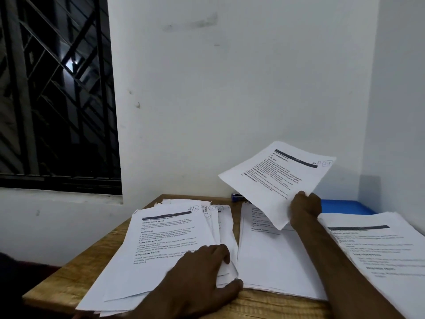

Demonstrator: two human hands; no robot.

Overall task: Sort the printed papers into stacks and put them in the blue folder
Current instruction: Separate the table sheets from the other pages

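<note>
White sheet (276,180) raised, header pointing upper-right

1. Left hand (202,272): bare, nothing worn on the fingers.
2. Behind those fingers, a bare wrist (165,300).
3. Right hand (304,209): bare likewise.
4. Behind its fingers, a long bare forearm (345,261), unsleeved to the frame's edge.

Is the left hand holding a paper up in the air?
No, the left hand rests on the left paper stack, while the right hand holds the raised printed sheet.
</note>
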